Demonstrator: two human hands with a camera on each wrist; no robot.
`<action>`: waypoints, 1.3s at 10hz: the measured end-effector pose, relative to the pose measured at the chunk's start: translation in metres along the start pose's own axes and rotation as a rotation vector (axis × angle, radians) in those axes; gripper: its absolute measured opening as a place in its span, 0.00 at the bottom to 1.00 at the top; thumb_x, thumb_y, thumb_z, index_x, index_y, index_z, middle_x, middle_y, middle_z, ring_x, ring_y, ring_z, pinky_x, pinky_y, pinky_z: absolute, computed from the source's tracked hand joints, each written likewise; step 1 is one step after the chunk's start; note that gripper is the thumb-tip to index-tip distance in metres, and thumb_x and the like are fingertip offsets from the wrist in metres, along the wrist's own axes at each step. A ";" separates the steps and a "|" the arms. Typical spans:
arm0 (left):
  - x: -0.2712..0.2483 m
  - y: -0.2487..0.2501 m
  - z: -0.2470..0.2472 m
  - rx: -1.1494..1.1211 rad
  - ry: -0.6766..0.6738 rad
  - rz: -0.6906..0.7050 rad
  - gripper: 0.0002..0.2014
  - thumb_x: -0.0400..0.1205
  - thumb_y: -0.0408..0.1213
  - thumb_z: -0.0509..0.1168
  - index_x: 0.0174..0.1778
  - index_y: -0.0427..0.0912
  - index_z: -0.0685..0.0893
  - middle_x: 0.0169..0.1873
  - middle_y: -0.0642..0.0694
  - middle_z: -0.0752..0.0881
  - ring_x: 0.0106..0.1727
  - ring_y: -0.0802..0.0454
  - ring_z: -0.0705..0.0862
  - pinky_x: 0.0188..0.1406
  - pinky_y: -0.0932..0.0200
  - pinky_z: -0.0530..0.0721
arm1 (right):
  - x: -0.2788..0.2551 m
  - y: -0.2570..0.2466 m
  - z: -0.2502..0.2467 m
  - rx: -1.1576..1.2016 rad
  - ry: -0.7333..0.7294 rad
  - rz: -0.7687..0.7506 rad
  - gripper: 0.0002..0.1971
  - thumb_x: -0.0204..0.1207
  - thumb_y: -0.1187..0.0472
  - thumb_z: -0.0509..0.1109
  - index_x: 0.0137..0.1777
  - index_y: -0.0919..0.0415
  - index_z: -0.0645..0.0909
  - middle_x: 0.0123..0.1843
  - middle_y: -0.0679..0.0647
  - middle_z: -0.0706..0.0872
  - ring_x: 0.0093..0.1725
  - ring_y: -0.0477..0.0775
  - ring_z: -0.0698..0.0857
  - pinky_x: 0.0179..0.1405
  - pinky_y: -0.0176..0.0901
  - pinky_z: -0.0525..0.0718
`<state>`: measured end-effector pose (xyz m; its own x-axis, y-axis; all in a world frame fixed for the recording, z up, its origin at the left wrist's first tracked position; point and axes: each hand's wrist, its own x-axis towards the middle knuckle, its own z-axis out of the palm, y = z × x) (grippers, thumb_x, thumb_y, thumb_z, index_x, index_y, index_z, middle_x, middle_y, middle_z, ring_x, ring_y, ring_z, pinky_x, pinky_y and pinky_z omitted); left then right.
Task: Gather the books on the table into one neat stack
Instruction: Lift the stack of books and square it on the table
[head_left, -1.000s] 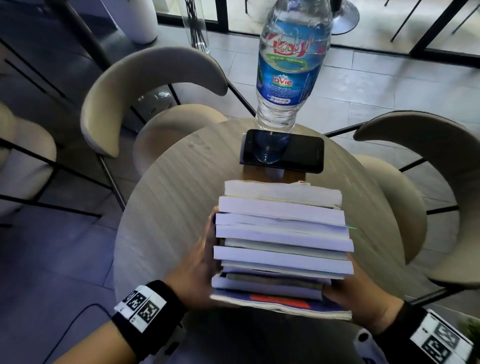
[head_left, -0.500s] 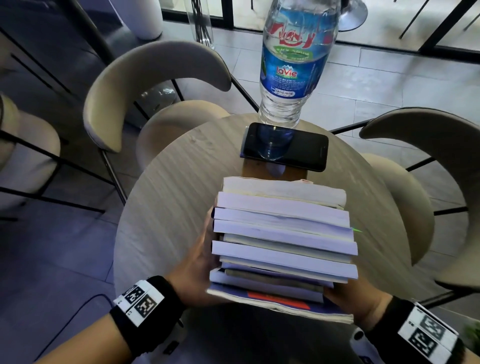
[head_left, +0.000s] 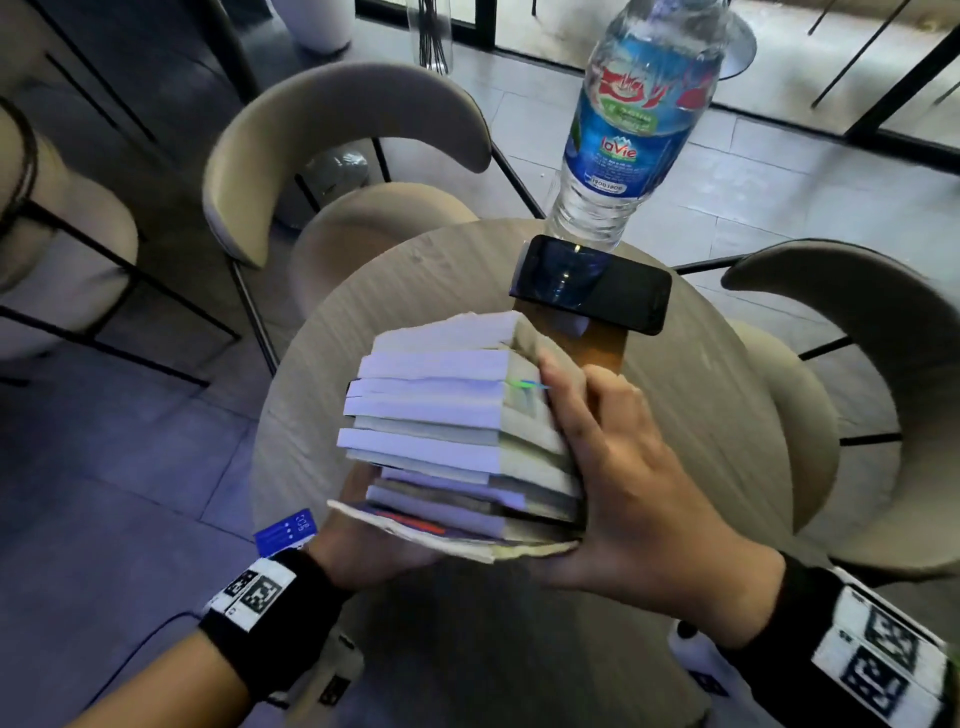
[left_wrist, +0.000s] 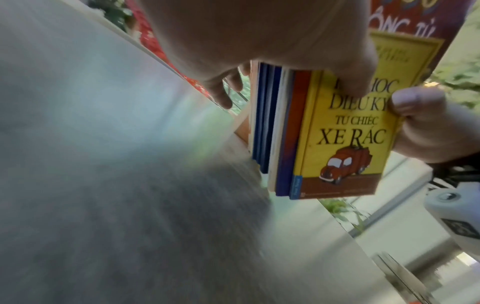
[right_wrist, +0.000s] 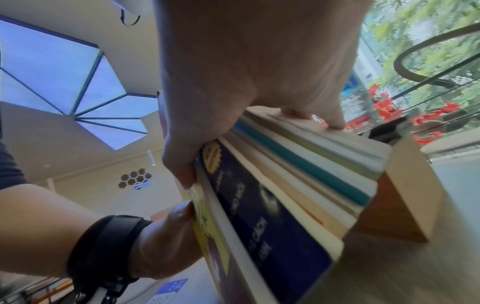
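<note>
A stack of several books (head_left: 441, 431) sits between both my hands above the near part of the round table (head_left: 415, 291), tilted and not quite squared. My left hand (head_left: 363, 551) grips it from below at the near end. My right hand (head_left: 623, 467) clasps the right side, fingers reaching up over the edges. In the left wrist view my left hand (left_wrist: 272, 37) wraps the spines beside a yellow cover (left_wrist: 345, 144), and the right thumb (left_wrist: 420, 115) presses that cover. In the right wrist view my right hand (right_wrist: 259, 72) spans the stack of books (right_wrist: 272, 216), and the left hand (right_wrist: 161, 236) holds the bottom cover.
A black phone (head_left: 592, 283) lies on a wooden block (head_left: 605, 345) just behind the stack, with a water bottle (head_left: 634, 130) standing beyond it. Beige chairs stand at the far left (head_left: 337, 140) and at the right (head_left: 857, 364) of the table.
The stack has turned and tipped to the left in my hands. My right hand has slid from the low near corner up along the right side, and my left hand now sits under the bottom.
</note>
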<state>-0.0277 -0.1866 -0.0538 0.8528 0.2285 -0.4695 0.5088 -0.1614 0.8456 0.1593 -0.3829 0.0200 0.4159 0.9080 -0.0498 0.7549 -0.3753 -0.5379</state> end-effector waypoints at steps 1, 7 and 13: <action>-0.006 -0.005 -0.007 0.004 0.191 -0.067 0.59 0.41 0.68 0.84 0.53 0.21 0.79 0.52 0.41 0.88 0.41 0.87 0.82 0.56 0.83 0.79 | 0.011 -0.018 0.002 -0.077 -0.020 0.025 0.71 0.55 0.26 0.77 0.90 0.41 0.35 0.75 0.59 0.66 0.75 0.63 0.69 0.79 0.69 0.70; -0.022 -0.064 -0.031 0.052 0.664 0.109 0.77 0.55 0.58 0.88 0.90 0.52 0.39 0.88 0.65 0.47 0.90 0.61 0.50 0.89 0.57 0.56 | 0.079 -0.075 0.035 -0.467 -0.306 0.037 0.74 0.51 0.19 0.72 0.89 0.42 0.30 0.85 0.64 0.57 0.87 0.69 0.56 0.88 0.73 0.47; 0.000 -0.058 -0.061 0.074 0.338 0.200 0.79 0.56 0.46 0.91 0.81 0.79 0.30 0.89 0.60 0.56 0.88 0.62 0.58 0.86 0.53 0.66 | 0.068 -0.089 0.044 -0.584 -0.319 0.008 0.72 0.55 0.26 0.78 0.88 0.37 0.30 0.82 0.70 0.62 0.74 0.73 0.69 0.70 0.71 0.69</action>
<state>-0.0648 -0.1187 -0.0875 0.8553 0.4869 -0.1772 0.3545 -0.3005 0.8855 0.0982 -0.2797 0.0270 0.3200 0.8819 -0.3463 0.9405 -0.3399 0.0034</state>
